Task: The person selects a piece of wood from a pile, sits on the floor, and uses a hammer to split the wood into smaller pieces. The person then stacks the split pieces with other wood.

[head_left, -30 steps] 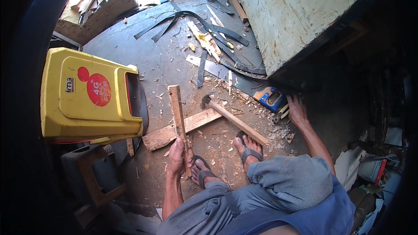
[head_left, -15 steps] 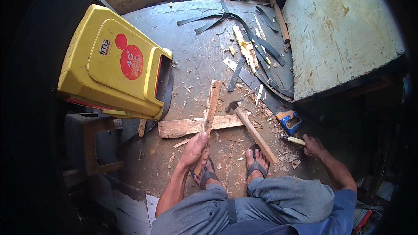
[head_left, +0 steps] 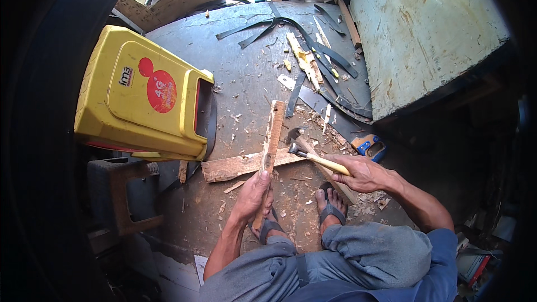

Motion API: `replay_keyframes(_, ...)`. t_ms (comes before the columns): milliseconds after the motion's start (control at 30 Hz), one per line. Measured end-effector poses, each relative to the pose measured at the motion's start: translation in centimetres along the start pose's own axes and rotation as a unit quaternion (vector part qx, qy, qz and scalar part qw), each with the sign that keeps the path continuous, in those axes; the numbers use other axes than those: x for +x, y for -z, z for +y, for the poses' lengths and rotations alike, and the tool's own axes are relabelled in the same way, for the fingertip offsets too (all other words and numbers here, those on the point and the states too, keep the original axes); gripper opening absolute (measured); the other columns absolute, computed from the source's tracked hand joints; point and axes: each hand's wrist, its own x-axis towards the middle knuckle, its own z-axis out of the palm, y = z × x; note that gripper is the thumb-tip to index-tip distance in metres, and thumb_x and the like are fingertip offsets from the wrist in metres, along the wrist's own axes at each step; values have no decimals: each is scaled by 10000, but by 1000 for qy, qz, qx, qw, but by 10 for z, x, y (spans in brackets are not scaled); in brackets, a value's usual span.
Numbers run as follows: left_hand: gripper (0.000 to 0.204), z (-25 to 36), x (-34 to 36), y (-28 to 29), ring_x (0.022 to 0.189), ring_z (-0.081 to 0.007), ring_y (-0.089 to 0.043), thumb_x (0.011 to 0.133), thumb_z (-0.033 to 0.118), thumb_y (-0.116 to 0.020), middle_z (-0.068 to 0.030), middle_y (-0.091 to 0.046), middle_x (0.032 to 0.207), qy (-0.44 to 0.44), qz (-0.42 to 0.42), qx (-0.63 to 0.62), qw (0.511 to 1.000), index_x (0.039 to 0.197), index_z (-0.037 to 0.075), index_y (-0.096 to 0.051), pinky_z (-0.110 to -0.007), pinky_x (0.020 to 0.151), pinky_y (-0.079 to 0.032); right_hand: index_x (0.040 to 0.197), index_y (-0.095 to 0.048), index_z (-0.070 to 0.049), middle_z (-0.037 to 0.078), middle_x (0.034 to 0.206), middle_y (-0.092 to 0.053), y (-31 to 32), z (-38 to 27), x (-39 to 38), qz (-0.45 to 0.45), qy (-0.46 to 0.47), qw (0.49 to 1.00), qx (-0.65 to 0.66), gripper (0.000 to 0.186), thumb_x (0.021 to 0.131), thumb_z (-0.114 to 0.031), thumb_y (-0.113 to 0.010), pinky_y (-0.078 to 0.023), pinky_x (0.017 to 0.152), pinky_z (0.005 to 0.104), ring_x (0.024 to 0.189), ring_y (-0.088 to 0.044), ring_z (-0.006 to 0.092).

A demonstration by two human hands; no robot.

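From here I see the left hand (head_left: 254,197) gripping a stick (head_left: 273,134), the right hand (head_left: 362,172) grasping a tool (head_left: 325,162) over the hammer (head_left: 304,144).

the right hand (head_left: 361,173) was down by the saw handle (head_left: 362,144). now it has lifted the tool with the yellow handle (head_left: 325,163) and brought it over, its dark head near the wood stick (head_left: 272,134).

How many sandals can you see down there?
2: the left sandal and the right sandal, both worn on the feet. More could be hidden in the shadows.
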Motion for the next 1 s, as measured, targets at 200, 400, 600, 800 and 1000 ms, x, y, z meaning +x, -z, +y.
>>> replay_keyframes(200, 507, 5, -8, -3, 423, -113, -424, 1037, 570, -445, -37, -465, 579, 1, 9, 32, 999, 951, 71, -472, -259, 390, -377, 1514, -413, -119, 222, 1245, -619, 15, -11, 17, -42, 16, 997, -59, 577, 989, -258, -611, -495, 953, 446, 1130, -616, 378)
replay_keyframes(400, 496, 4, -8, -6, 414, -98, -424, 1031, 577, -451, -13, -459, 586, 9, 1, 51, 999, 963, 87, -426, -260, 372, -370, 1535, -383, -137, 218, 1235, -615, 10, -9, 23, -39, 5, 998, -50, 600, 988, -245, -604, -488, 944, 465, 1117, -610, 394)
replay_keyframes(600, 506, 8, -11, -2, 414, -108, -433, 1029, 583, -445, -23, -461, 587, 7, -33, 81, 996, 978, 79, -426, -265, 379, -377, 1411, -475, -85, 241, 1120, -642, 11, -5, 22, -24, 16, 998, -54, 479, 987, -267, -603, -498, 867, 481, 1044, -636, 398)
replay_keyframes(800, 528, 18, -20, -13, 386, -118, -429, 1045, 591, -376, -33, -454, 559, -42, -13, 56, 997, 998, 68, -432, -248, 374, -367, 1085, -576, -32, 250, 784, -639, 12, -27, 27, -15, -78, 995, -60, 285, 980, -294, -612, -480, 676, 509, 745, -651, 428)
replay_keyframes(1000, 502, 31, -15, -66, 357, -90, -407, 1059, 578, -319, -4, -424, 534, -134, 137, -30, 981, 959, 96, -416, -244, 315, -345, 1019, -586, -20, 237, 745, -639, -44, -55, 40, 149, -98, 981, 75, 266, 966, -279, -616, -474, 648, 490, 686, -641, 414)
